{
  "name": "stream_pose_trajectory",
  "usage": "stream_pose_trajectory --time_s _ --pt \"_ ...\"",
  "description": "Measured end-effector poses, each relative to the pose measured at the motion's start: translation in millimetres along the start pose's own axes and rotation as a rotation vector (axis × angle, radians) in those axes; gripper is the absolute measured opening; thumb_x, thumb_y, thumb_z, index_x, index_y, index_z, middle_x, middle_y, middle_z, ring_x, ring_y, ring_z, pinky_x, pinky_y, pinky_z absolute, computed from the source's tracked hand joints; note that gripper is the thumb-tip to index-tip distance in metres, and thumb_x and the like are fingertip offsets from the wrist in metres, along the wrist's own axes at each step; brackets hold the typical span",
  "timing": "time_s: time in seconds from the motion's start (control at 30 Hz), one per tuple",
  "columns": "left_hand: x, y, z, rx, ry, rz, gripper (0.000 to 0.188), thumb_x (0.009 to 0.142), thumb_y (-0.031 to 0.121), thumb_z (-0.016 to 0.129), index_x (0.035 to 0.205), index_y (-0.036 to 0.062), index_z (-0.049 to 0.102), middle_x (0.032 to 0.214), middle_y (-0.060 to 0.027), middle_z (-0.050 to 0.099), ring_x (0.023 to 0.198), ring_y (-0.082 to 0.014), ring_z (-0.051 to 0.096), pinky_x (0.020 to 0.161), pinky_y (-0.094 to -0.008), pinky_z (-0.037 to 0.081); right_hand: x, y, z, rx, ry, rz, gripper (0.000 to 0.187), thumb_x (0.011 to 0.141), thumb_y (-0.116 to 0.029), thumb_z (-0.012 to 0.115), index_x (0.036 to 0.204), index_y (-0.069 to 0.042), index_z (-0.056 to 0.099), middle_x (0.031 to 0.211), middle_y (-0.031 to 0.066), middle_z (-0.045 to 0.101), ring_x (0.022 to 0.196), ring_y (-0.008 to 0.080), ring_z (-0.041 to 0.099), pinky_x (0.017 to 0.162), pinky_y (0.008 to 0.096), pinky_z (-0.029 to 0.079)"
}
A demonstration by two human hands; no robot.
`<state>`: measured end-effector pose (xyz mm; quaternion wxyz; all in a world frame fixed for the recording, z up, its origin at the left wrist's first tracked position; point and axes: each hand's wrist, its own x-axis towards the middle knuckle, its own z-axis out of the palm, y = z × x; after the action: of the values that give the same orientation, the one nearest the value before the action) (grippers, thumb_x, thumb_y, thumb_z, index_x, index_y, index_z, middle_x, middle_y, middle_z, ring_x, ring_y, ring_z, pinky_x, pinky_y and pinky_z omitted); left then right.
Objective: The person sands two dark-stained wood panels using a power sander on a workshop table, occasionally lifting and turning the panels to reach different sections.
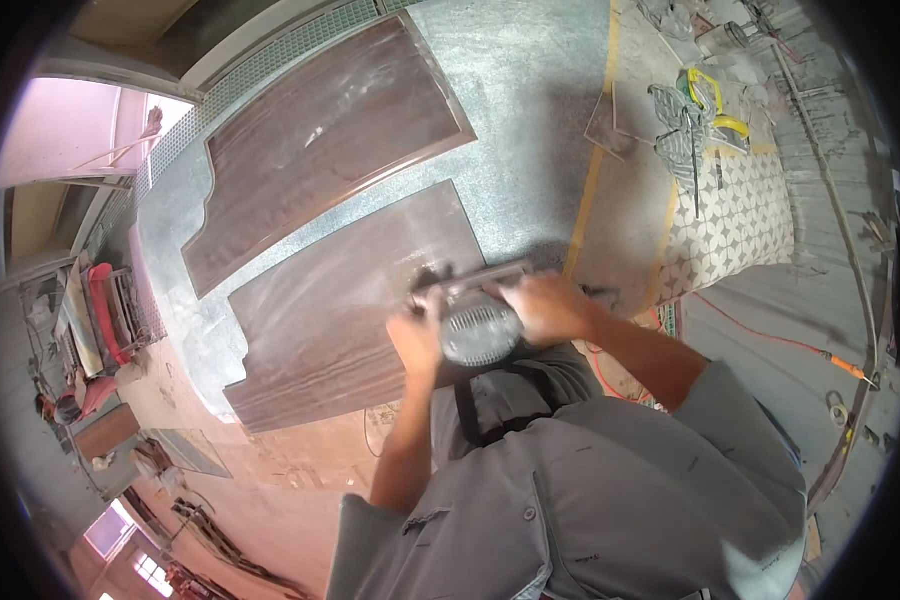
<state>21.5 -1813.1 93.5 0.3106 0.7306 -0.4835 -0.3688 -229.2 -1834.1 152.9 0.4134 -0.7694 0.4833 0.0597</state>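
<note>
My left hand (416, 335) and my right hand (545, 308) are both closed on a grey power sander (482, 337), one at each side. Its rounded, slotted housing faces me, and a blurred bar-like part lies across its far side. The sander is at the near right end of a dusty brown wooden panel (345, 290), close to my body. How much of its underside touches the panel is hidden. A second brown panel (330, 130) with a curved, notched left end lies beyond the first.
Both panels rest on a pale grey worktable (515, 110). To the right are grey gloves (677, 135), a yellow-handled tool (705, 90) and a patterned sheet (735, 215). An orange cord (750, 328) runs along the right. Red-handled equipment (108, 315) stands at the left.
</note>
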Motion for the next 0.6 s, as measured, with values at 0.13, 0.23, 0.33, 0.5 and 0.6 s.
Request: stream_pose_trajectory --time_s 0.13,0.23,0.33,0.5,0.6 --pt "102.2 19.9 -1.7 0.056 0.130 0.110 0.045 0.088 0.035 0.084 0.072 -0.0043 0.069 0.059 -0.0161 0.062 0.056 -0.0193 0.054 0.060 -0.0395 0.048 82.6 12.3 -58.1 -0.082 0.084 -0.054 0.044 0.073 -0.022 0.081 0.111 -0.002 0.071 0.093 0.0234 0.073 0.090 0.0435 0.072 0.080 0.0539 0.057" --pt "170.3 31.0 -12.2 0.138 0.146 0.146 0.053 0.086 0.044 0.083 0.074 -0.0054 0.070 0.064 -0.0191 0.066 0.057 -0.0254 0.059 0.064 -0.0423 0.051 137.9 13.5 -94.6 -0.076 0.094 0.006 0.042 0.074 -0.024 0.081 0.107 -0.002 0.070 0.097 0.0232 0.074 0.091 0.0417 0.072 0.079 0.0521 0.057" --pt "186.3 29.6 -15.7 0.079 0.112 0.118 0.055 0.086 0.048 0.081 0.075 -0.0052 0.071 0.064 -0.0217 0.066 0.058 -0.0309 0.061 0.064 -0.0434 0.051 153.2 11.5 -99.7 -0.130 0.107 -0.058 0.037 0.074 -0.020 0.079 0.107 -0.004 0.072 0.097 0.0222 0.074 0.089 0.0414 0.072 0.078 0.0508 0.057" --pt "68.1 2.6 -10.5 0.072 0.129 0.053 0.045 0.087 0.040 0.082 0.074 -0.0014 0.071 0.065 -0.0207 0.066 0.060 -0.0347 0.064 0.064 -0.0446 0.050 67.5 4.2 -34.9 -0.253 0.044 -0.007 0.058 0.073 -0.024 0.077 0.128 -0.011 0.067 0.090 0.0247 0.072 0.091 0.0411 0.072 0.080 0.0515 0.058" --pt "-21.0 -4.0 -8.7 -0.009 0.060 -0.042 0.041 0.089 0.038 0.080 0.077 0.0010 0.068 0.068 -0.0220 0.068 0.065 -0.0370 0.069 0.066 -0.0451 0.052 -3.9 -12.5 16.6 -0.147 0.030 0.001 0.085 0.076 -0.031 0.074 0.156 -0.019 0.048 0.092 0.0243 0.072 0.089 0.0424 0.072 0.080 0.0532 0.057"
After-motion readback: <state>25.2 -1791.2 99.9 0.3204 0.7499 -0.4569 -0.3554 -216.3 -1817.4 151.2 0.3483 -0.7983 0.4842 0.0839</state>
